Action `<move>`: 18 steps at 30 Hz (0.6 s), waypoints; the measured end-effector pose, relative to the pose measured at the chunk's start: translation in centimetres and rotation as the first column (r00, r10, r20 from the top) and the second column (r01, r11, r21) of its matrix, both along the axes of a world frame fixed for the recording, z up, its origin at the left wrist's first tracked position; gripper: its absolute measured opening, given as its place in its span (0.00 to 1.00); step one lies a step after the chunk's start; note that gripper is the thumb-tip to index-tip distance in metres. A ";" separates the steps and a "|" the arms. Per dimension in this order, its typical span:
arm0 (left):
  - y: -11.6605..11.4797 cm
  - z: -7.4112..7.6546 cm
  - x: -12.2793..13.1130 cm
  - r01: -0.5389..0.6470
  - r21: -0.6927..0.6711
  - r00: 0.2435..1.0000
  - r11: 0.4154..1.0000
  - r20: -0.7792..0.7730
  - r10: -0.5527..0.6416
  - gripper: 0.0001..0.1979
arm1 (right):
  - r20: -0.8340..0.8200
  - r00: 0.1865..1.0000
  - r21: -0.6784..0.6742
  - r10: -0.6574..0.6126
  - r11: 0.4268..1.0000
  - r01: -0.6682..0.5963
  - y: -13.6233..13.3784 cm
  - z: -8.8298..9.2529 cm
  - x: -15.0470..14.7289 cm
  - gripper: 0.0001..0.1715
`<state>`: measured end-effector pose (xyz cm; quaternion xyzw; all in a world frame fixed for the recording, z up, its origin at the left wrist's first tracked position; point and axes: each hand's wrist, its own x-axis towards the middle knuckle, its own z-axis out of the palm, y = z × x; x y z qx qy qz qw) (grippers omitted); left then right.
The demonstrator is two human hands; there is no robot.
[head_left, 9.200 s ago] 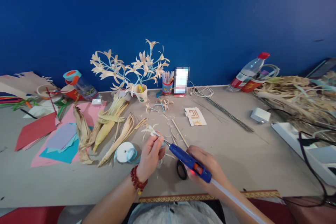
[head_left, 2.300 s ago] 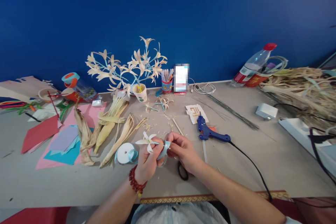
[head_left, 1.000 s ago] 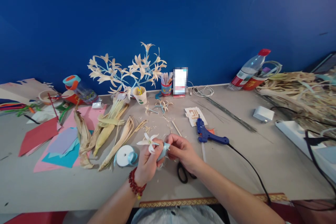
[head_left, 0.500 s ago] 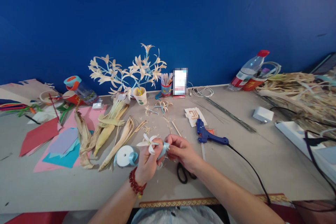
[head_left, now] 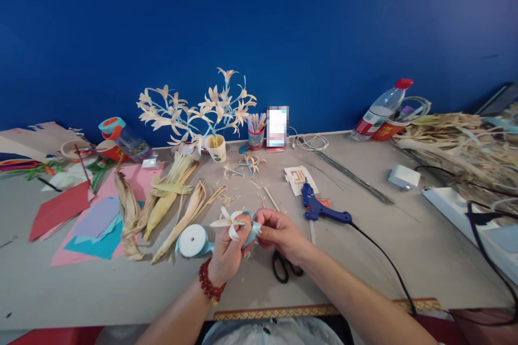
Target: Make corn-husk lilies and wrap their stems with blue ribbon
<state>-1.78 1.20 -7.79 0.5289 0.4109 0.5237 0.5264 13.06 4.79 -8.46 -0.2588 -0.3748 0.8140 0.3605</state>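
My left hand [head_left: 229,250] is closed around the stem of a white corn-husk flower [head_left: 231,222], its petals spreading above my thumb. Light blue ribbon [head_left: 253,230] runs between my two hands, by the stem. With fingers pinched, my right hand [head_left: 280,233] grips the ribbon's edge. The ribbon spool [head_left: 192,241] lies to the left of my left hand, and a blue strip leads from it toward that hand. Below my right hand are black-handled scissors [head_left: 281,268], their blades hidden.
A blue glue gun [head_left: 324,207] with a black cord lies to the right. Dried corn husks [head_left: 170,194] and coloured paper [head_left: 97,226] cover the left. At the back stand a paper cup [head_left: 216,149] of husk flowers, a pen holder [head_left: 256,138] and a blurred phone [head_left: 277,126]. Wires [head_left: 356,178] lie behind.
The blue ribbon now arches in a loop above my left fingers. The strip at the spool looks flatter and pulled toward my left hand. Both hands keep nearly the same place.
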 end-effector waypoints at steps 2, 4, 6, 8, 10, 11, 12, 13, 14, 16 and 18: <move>0.0 0.0 0.0 0.000 0.002 1.000 1.000 0.002 0.000 0.20 | 0.001 1.000 0.007 0.003 1.000 -0.003 0.0 0.0 0.0 0.22; 0.1 -0.1 0.0 0.008 0.006 1.000 1.000 0.011 -0.008 0.20 | 0.000 1.000 0.012 0.007 1.000 -0.007 0.1 0.0 0.0 0.22; 0.1 -0.2 0.1 0.014 0.012 0.999 1.000 0.034 -0.015 0.20 | -0.004 1.000 0.015 0.016 1.000 -0.016 0.1 0.0 0.0 0.22; 0.1 -0.3 0.1 0.017 0.020 0.998 1.000 0.062 -0.019 0.20 | -0.007 1.000 0.022 0.024 0.999 -0.023 0.2 -0.1 0.1 0.22; 0.1 -0.3 0.1 0.017 0.018 0.997 1.000 0.071 -0.018 0.19 | 0.000 1.000 0.028 0.023 0.999 -0.023 0.2 -0.1 0.1 0.22; 0.1 -0.3 0.1 0.015 0.014 0.998 1.000 0.066 -0.016 0.19 | 0.008 1.000 0.030 0.021 0.999 -0.021 0.2 -0.1 0.1 0.22; 0.1 -0.3 0.1 0.012 0.009 0.998 1.000 0.057 -0.013 0.19 | 0.016 1.000 0.033 0.018 0.999 -0.019 0.2 -0.1 0.1 0.22; 0.1 -0.2 0.1 0.006 0.005 0.999 1.000 0.046 -0.006 0.19 | 0.023 1.000 0.036 0.016 0.999 -0.017 0.2 -0.1 0.1 0.22; 0.1 -0.2 0.1 0.001 0.002 0.999 1.000 0.037 -0.001 0.19 | 0.028 0.999 0.039 0.017 0.999 -0.018 0.2 -0.1 0.1 0.22; 0.1 0.0 0.1 0.000 0.006 1.000 1.000 0.031 0.000 0.20 | 0.028 0.999 0.046 0.025 0.999 -0.026 0.3 0.0 0.1 0.23; 0.1 0.0 0.0 0.009 0.016 0.999 1.000 0.030 -0.010 0.19 | 0.025 0.999 0.048 0.034 0.998 -0.035 0.3 0.0 0.1 0.23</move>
